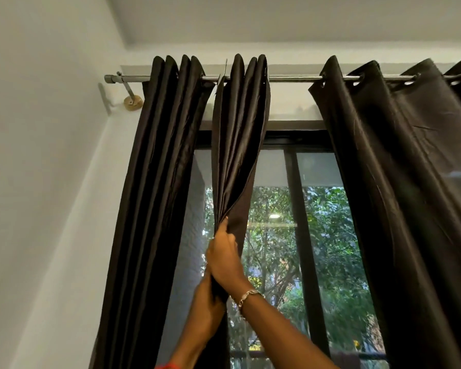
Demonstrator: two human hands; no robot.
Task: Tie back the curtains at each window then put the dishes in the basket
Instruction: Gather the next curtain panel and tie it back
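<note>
Curtain panel [237,145], middle one hanging from rod [290,79], bunched; well below rod right hand [224,254] clamps its folds, left hand [206,302] just under, seemingly gripping too, fingers hidden.

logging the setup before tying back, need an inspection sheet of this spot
surface: nothing seen
job's things: middle curtain gathered into a bunch; left curtain bunched too; right curtain spread wider; no tie, dishes or basket in view
clutter: nothing seen
hands: right hand and left hand both grip the middle curtain, left below right
cables: nothing seen
surroundings: curtain rod on a wall bracket; window with trees outside; white wall
</note>
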